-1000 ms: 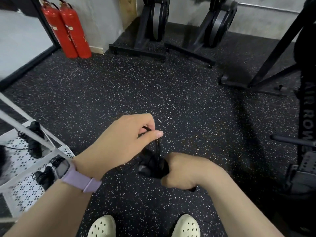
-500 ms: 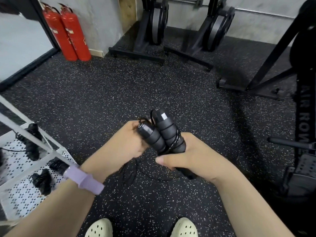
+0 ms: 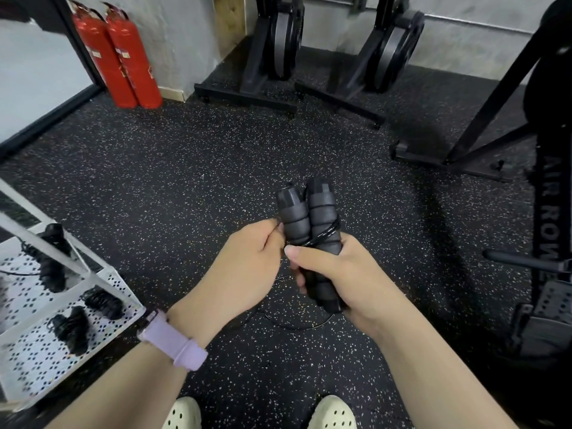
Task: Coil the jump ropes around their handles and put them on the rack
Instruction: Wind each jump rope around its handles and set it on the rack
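My right hand (image 3: 343, 280) grips two black foam jump rope handles (image 3: 306, 218) side by side, their tops pointing up and away. A few turns of thin black rope (image 3: 325, 235) cross the handles just above my thumb. My left hand (image 3: 244, 264) is curled beside the left handle and pinches the rope there. The loose rest of the rope (image 3: 297, 325) hangs in a loop below my hands, over the floor. At the lower left stands the white perforated rack (image 3: 34, 351), with several coiled black jump ropes (image 3: 71, 329) lying on its shelf.
Two red fire extinguishers (image 3: 117, 57) stand at the back left wall. Black rowing machines (image 3: 278, 48) stand upright at the back, another machine frame (image 3: 548, 212) on the right. Speckled black rubber floor (image 3: 185, 181) lies in between. My pale shoes (image 3: 332, 413) show at the bottom.
The handles have come up from low between my hands to upright in my right hand. My left hand has moved from above the handles to beside them, drawing the rope round.
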### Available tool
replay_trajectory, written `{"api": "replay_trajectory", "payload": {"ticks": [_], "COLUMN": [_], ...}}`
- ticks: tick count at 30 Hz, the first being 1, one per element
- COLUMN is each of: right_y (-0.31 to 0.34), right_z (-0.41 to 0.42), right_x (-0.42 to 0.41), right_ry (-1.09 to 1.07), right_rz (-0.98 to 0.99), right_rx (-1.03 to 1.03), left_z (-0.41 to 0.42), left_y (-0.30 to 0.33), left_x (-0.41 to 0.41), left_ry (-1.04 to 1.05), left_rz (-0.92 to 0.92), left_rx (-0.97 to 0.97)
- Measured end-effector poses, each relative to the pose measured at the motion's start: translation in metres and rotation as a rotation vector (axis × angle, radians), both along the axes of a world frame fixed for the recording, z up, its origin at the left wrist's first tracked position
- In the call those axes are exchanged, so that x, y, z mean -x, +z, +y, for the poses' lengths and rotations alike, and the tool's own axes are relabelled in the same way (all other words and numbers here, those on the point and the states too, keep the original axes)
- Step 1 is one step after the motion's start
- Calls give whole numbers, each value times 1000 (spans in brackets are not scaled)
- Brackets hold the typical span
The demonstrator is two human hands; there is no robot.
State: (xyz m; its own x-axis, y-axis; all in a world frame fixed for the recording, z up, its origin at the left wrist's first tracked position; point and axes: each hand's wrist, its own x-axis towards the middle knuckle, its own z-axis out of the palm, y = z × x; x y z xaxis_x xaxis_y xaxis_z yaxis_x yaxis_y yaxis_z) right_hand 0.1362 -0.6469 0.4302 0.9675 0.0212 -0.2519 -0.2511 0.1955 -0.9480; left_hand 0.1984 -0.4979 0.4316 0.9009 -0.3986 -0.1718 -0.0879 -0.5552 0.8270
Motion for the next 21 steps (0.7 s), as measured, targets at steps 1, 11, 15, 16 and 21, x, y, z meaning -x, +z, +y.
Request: {"api": "replay_trajectory", "payload": {"ticks": [1, 11, 15, 16, 21], "right_y": [-1, -9, -9, -9, -9], "right_z": [1, 2, -1, -4, -20], "right_x": [0, -5, -9, -10, -14], "right_ry": [-10, 28, -3, -28, -158], "right_rz": [-2, 58, -7, -23, -50], "right_rx": [-3, -327, -361, -395, -371], "left_z": [1, 5, 9, 11, 23], "left_y": [1, 5, 1, -1, -3], "left_x": [0, 4, 2, 1, -8], "left_ry": [1, -46, -16, -13, -2], "left_rz": [-13, 36, 45, 56, -54], "left_rx": [15, 42, 64, 39, -244]}}
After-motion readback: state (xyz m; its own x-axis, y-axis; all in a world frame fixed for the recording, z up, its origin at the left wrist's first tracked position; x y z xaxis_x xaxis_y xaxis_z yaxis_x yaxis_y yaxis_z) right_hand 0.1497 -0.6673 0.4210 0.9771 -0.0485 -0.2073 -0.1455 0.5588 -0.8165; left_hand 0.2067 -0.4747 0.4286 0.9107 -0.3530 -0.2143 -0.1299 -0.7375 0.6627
